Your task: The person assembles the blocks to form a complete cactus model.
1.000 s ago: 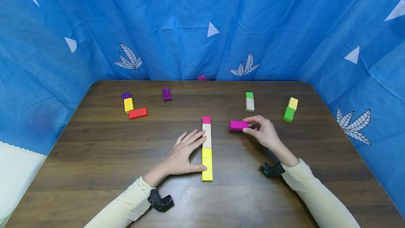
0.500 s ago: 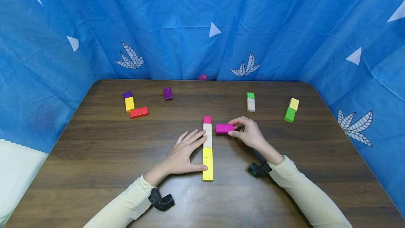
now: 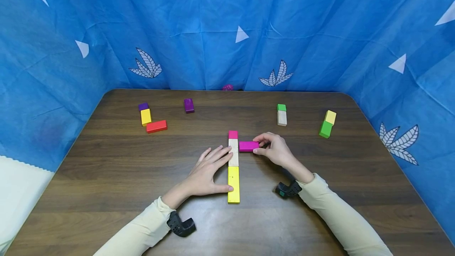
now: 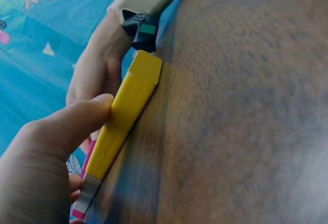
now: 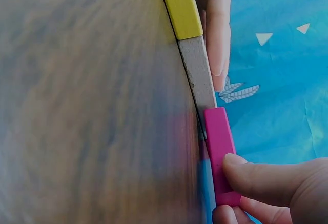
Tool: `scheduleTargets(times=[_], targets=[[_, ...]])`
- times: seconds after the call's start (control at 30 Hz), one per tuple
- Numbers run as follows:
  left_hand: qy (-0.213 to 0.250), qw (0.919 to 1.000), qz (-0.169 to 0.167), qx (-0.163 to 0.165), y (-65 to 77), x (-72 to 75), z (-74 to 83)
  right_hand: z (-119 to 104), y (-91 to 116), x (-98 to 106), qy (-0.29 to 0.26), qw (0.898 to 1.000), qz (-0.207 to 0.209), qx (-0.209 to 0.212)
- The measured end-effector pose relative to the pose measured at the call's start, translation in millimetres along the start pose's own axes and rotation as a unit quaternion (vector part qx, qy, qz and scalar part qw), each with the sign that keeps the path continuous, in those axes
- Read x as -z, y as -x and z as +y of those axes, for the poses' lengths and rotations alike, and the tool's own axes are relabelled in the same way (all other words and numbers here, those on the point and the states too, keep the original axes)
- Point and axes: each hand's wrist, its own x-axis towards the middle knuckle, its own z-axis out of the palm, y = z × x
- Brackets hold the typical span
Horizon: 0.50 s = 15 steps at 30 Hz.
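Observation:
Down the middle of the table runs a straight row: a yellow block [image 3: 233, 185] nearest, a white block [image 3: 233, 157] beyond it, and a small pink block [image 3: 233, 134] at the far end. My left hand [image 3: 204, 173] lies spread along the row's left side, thumb on the yellow block and fingertips at the white one. Between thumb and fingers, my right hand [image 3: 275, 151] pinches the right end of a magenta block [image 3: 248, 146]. This block lies crosswise, its left end right by the white block's right side. In the right wrist view the magenta block [image 5: 220, 147] overlaps the white block's end.
Red [image 3: 156, 126], yellow [image 3: 145, 117] and purple [image 3: 143, 106] blocks sit at the back left, near a dark purple block [image 3: 189, 106]. At the back right are green-and-white blocks [image 3: 282, 117] and a green block [image 3: 325, 129] with a pale yellow one [image 3: 330, 117]. A blue curtain [image 3: 213, 31] surrounds the table.
My right hand has brought the magenta block leftward and slightly nearer, up to the side of the row. The left hand and the row have stayed in place.

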Motion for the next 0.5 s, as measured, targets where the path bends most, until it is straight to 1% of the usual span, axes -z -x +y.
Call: scheduleTargets(times=[0.23, 0.5], targets=[[0.002, 1.0, 0.004, -0.002, 0.4, 0.9, 0.6, -1.6, 0.9, -1.2, 0.004, 1.0, -0.002, 0.001], [0.003, 1.0, -0.001, 0.001, 0.0, 1.4, 1.9, -2.2, 2.4, -2.2, 0.01, 1.0, -0.004, 0.0]])
